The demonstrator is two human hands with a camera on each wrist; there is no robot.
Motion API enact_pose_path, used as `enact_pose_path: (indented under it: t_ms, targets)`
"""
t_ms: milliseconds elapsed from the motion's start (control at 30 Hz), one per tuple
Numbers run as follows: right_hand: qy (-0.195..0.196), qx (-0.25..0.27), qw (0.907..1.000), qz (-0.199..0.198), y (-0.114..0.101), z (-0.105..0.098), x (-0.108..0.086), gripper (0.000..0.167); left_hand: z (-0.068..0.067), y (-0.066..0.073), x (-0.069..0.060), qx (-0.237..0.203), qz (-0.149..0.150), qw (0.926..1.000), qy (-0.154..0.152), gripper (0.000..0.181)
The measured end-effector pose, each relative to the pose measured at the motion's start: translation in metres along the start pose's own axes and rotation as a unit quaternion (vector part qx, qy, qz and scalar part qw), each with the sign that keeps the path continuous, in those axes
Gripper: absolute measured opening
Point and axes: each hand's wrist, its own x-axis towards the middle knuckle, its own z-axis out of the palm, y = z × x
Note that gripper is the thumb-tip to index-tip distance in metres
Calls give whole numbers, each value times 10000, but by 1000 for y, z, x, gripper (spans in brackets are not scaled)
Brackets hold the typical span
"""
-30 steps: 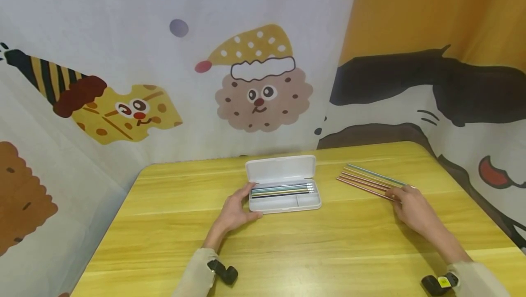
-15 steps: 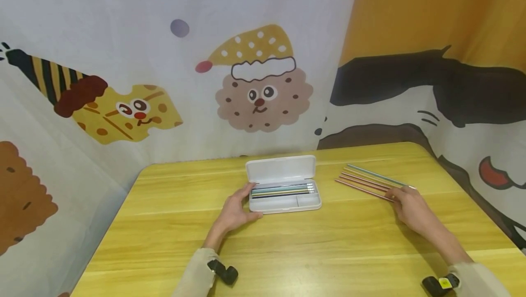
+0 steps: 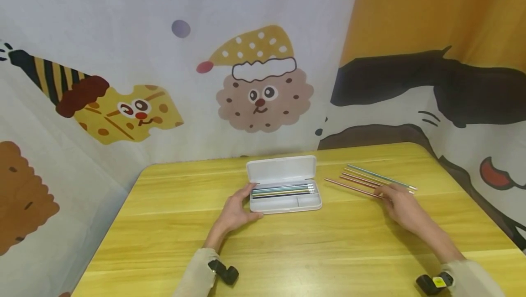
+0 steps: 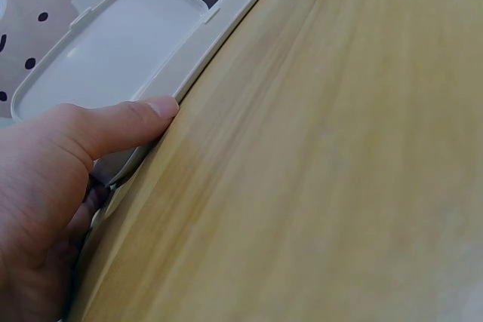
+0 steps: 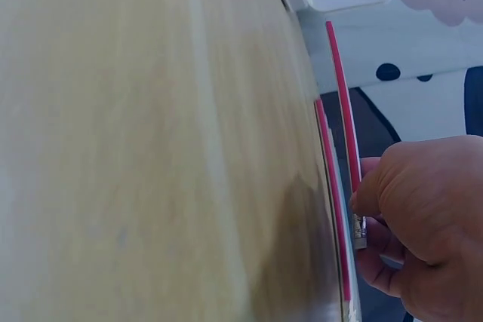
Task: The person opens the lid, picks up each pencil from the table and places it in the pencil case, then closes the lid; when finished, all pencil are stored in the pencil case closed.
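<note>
On the table stands a white pencil case [image 3: 273,203] with its lid [image 4: 113,43] raised. My left hand [image 3: 235,210] holds the case by its left end, the thumb against the front wall and the fingers round the far side. Several pencils [image 3: 281,192] lie side by side in its long rear compartment. To the right, my right hand [image 3: 404,208] pinches a red pencil [image 5: 343,96] near its ferrule end, the other end pointing left towards the case. In the right wrist view this pencil is lifted above another red pencil [image 5: 332,179] on the table.
Several more pencils, among them a blue-green pencil [image 3: 378,175], lie slanted on the table [image 3: 296,251] behind the right hand. A curtain [image 3: 197,119] with cartoon prints hangs just behind the table's far edge.
My right hand has moved left with the red pencil, drawing it away from the other pencils. Their right ends now show. The left hand and case stay put.
</note>
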Motion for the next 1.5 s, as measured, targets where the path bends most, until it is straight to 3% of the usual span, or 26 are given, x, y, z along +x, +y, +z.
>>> enact_pose_path:
  t_ms: [833, 1500]
  targets:
    - [-40, 424, 9962, -758, -32, 14, 41, 40, 1, -3, 2, 12, 18, 10000, 4, 94]
    - [-509, 673, 9914, -1001, -66, 31, 81, 32, 1, -3, 1, 44, -15, 10000, 36, 95]
